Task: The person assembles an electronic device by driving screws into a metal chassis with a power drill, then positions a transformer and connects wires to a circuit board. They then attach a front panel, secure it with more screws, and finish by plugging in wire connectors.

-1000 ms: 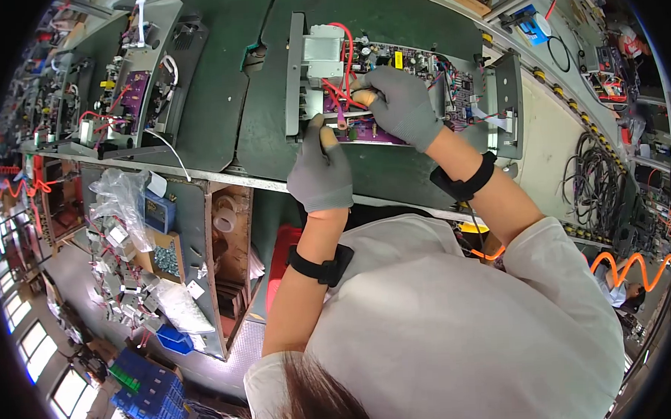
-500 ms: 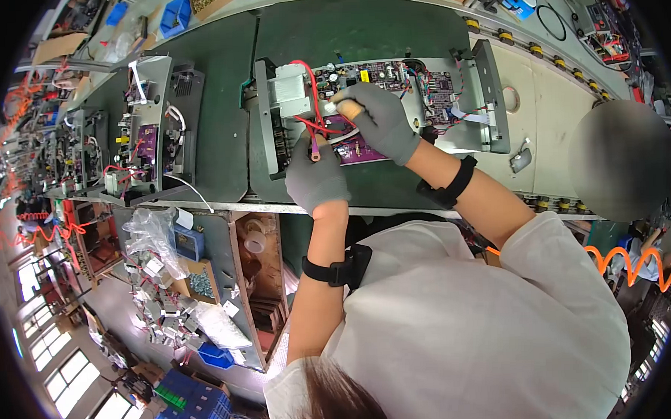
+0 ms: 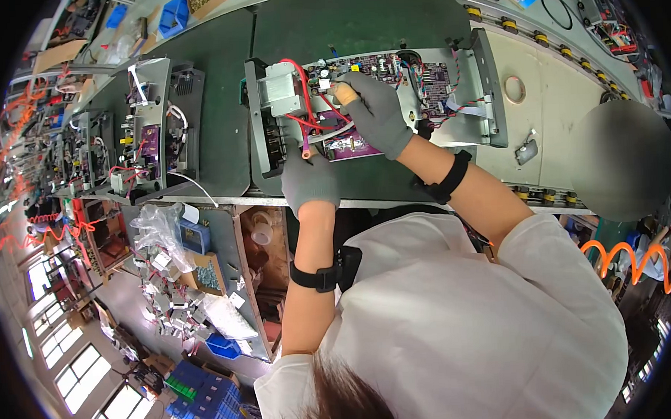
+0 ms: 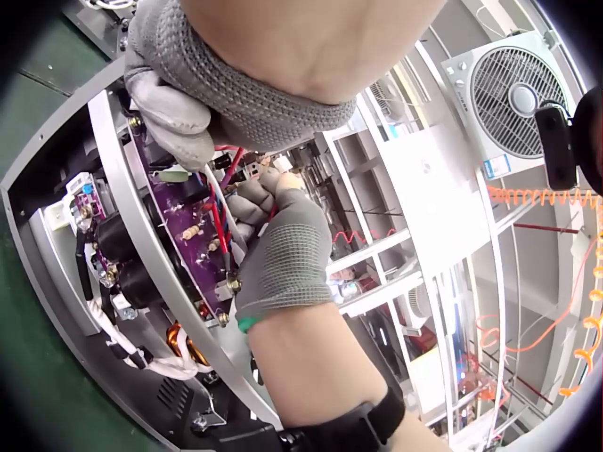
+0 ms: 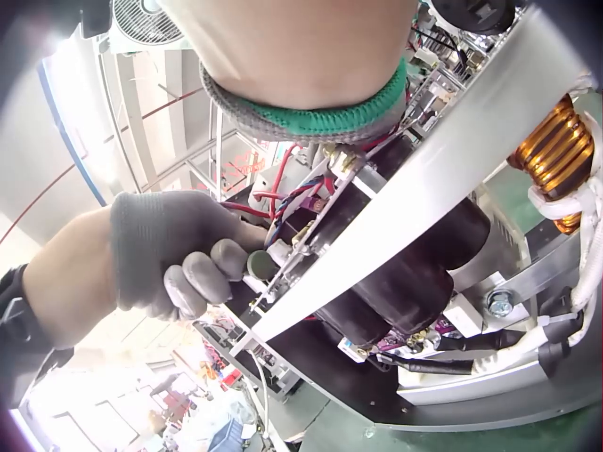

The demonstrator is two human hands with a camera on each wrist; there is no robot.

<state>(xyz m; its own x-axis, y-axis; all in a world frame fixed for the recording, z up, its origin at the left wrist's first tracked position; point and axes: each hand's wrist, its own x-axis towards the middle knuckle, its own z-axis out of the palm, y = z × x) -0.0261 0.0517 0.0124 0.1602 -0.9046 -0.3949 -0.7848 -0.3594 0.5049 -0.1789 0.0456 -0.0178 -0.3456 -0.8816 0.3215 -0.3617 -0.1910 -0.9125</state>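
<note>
A metal chassis lies on the green bench with a purple circuit board inside. At its near left corner, my gloved left hand pinches a thick red cable just by its ring terminal. The left fingers curl beside the board's edge in the right wrist view. Over the board, my gloved right hand has bent fingers among red and white wires; what they hold I cannot tell. In the left wrist view, the right hand reaches in beside these wires. A silver metal block sits at the chassis's left end.
More open chassis units stand on the bench to the left. At the right runs a pale surface with rollers, bearing a tape ring and a small metal part. Below the bench, a shelf holds bags and a screw box.
The right hand has shifted slightly up, away from the left hand. The left hand has moved toward the bench's near edge. The head view has swung, so the chassis appears further left.
</note>
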